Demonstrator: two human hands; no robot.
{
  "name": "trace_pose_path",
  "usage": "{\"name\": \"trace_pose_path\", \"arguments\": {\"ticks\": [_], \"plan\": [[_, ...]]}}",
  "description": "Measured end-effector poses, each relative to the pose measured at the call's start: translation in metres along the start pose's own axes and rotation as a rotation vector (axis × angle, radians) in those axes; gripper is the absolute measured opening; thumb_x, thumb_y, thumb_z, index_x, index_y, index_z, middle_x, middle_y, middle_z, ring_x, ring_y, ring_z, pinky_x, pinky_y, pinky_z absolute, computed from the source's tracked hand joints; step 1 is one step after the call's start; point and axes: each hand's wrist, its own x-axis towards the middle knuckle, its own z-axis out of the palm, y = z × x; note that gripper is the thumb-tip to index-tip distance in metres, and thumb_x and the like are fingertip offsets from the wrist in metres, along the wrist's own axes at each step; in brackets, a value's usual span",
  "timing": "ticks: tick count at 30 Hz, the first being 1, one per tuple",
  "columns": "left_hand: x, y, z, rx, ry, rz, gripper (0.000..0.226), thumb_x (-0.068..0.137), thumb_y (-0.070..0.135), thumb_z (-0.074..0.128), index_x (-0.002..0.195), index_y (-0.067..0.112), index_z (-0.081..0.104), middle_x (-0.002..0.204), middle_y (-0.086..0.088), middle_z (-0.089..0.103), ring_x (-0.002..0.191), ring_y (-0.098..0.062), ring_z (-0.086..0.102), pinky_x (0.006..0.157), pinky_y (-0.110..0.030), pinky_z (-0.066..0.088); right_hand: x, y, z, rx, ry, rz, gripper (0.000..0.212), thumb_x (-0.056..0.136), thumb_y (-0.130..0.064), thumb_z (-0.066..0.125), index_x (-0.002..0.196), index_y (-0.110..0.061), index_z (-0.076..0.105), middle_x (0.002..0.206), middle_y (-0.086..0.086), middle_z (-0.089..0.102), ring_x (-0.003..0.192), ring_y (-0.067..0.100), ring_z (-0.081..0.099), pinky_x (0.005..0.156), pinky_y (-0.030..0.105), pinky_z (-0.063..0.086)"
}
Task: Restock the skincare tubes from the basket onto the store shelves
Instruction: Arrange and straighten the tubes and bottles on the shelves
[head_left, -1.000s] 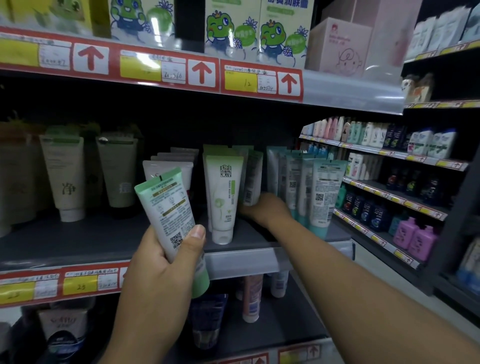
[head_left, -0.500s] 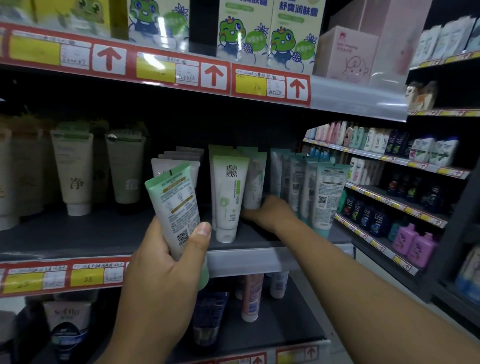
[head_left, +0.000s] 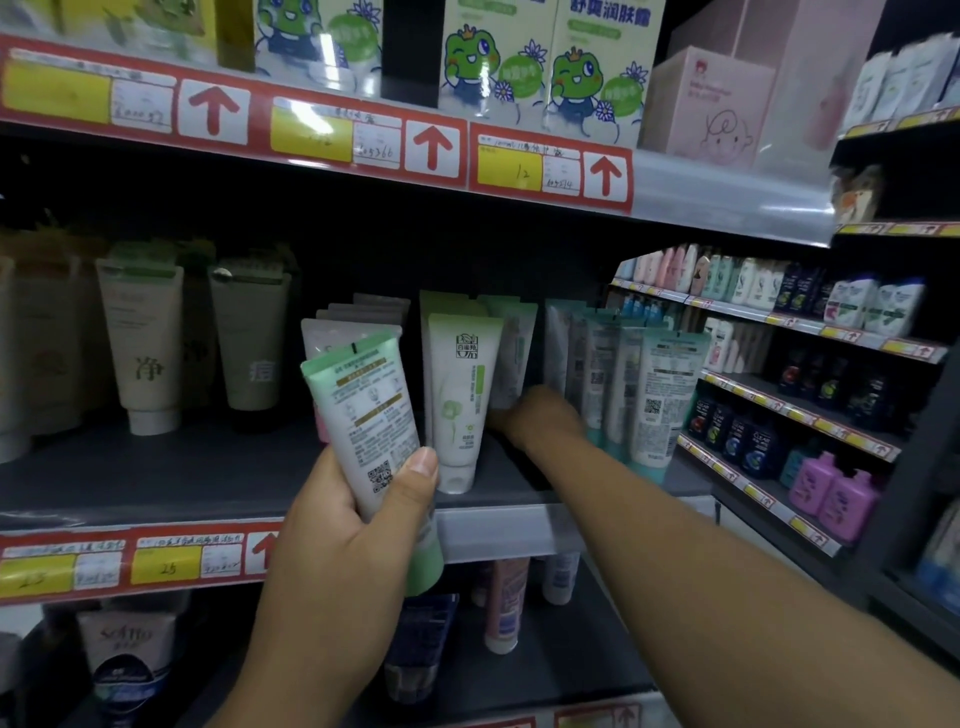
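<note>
My left hand (head_left: 343, 561) grips a green-and-white skincare tube (head_left: 366, 421), cap end down and printed back facing me, in front of the middle shelf (head_left: 208, 467). My right hand (head_left: 543, 421) reaches deep onto that shelf. Its fingers close round the lower end of a pale green tube (head_left: 514, 353) standing behind the front white-green tube (head_left: 462, 395). The fingertips are partly hidden. To the right of my right hand stands a row of teal tubes (head_left: 660, 400). No basket is in view.
Cream tubes (head_left: 143, 343) stand at the left of the same shelf, with grey shelf floor bare between them and my left hand. Frog-printed boxes (head_left: 545, 62) sit on the shelf above. More tubes (head_left: 501, 603) stand below. A bottle aisle (head_left: 831, 415) runs off to the right.
My left hand and its tube have lifted slightly toward the shelf. My right hand stays at the same tube at the back of the shelf.
</note>
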Motion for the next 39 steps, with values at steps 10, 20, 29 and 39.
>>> {"name": "trace_pose_path", "arguments": {"ticks": [10,20,29,39], "plan": [[-0.007,0.005,0.012,-0.155,-0.071,-0.008,0.02,0.076,0.053,0.056,0.085,0.045,0.072,0.095,0.009,0.075,0.088,-0.007,0.071,0.076,-0.032,0.052,-0.159,0.033,-0.049,0.487,-0.076,-0.459,0.019,0.093,-0.037,0.06,0.085,-0.024,0.072,0.079,-0.006,0.071,0.075,0.0,0.064,0.068,0.016,0.048],[-0.017,0.006,0.018,-0.183,-0.287,-0.04,0.036,0.082,0.047,0.064,0.1,0.016,0.07,0.094,-0.002,0.076,0.085,-0.017,0.074,0.071,-0.032,0.06,-0.195,0.048,-0.035,0.79,-0.598,-0.429,0.039,0.082,-0.032,0.067,0.12,-0.026,0.063,0.116,0.004,0.071,0.113,0.032,0.063,0.102,0.065,0.039],[-0.003,-0.011,-0.024,0.617,-0.317,0.11,0.031,0.084,0.066,0.045,0.106,0.049,0.058,0.093,0.028,0.064,0.088,0.016,0.055,0.073,-0.018,0.047,-0.125,0.034,-0.04,0.796,0.105,-0.334,0.015,0.082,-0.02,0.074,0.095,-0.021,0.067,0.093,-0.005,0.075,0.087,0.01,0.07,0.082,0.033,0.057],[0.001,-0.029,-0.065,1.087,-0.654,0.026,0.034,0.091,0.062,0.048,0.121,0.047,0.055,0.097,0.026,0.059,0.09,0.001,0.057,0.084,-0.021,0.051,-0.049,0.024,-0.007,0.291,0.19,-0.211,0.034,0.084,-0.037,0.071,0.106,-0.012,0.066,0.096,0.003,0.069,0.084,0.018,0.061,0.054,0.022,0.036]]}}
